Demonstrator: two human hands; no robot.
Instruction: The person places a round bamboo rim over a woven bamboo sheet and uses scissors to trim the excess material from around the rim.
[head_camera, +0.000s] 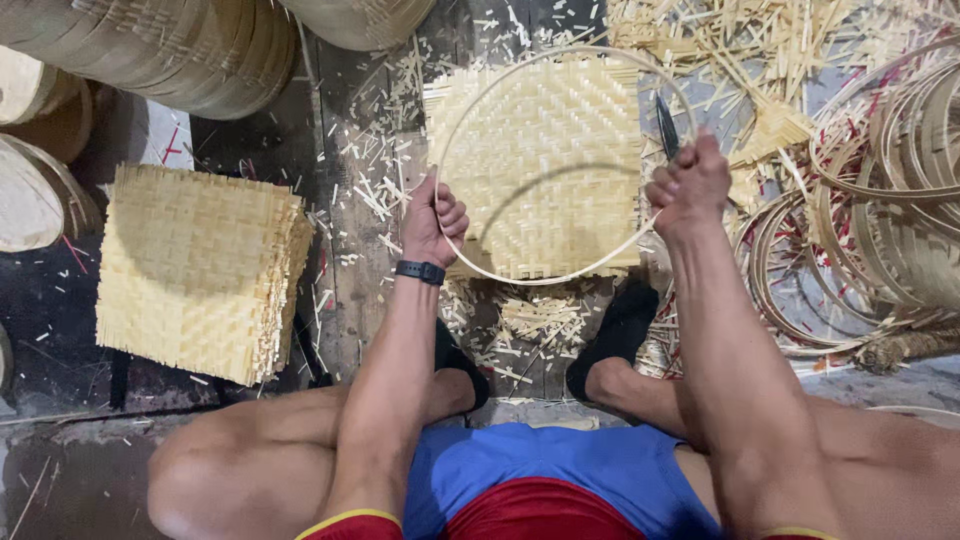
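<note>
Left hand (433, 222) is clenching thin pale bamboo hoop (560, 272); right hand (688, 182) is gripping hoop w/ dark blade (667, 127), prob. a knife, over square woven bamboo mat (545, 150).

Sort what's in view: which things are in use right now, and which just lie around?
In use:
- bamboo hoop, gripped by left hand and right hand
- dark blade in the right hand
- woven mat under the hoop

Lying about:
- stack of woven mats
- pile of hoops
- stacked round baskets
- bamboo offcuts

thin bamboo hoop (560, 60), held over woven mat (540, 150)
</note>
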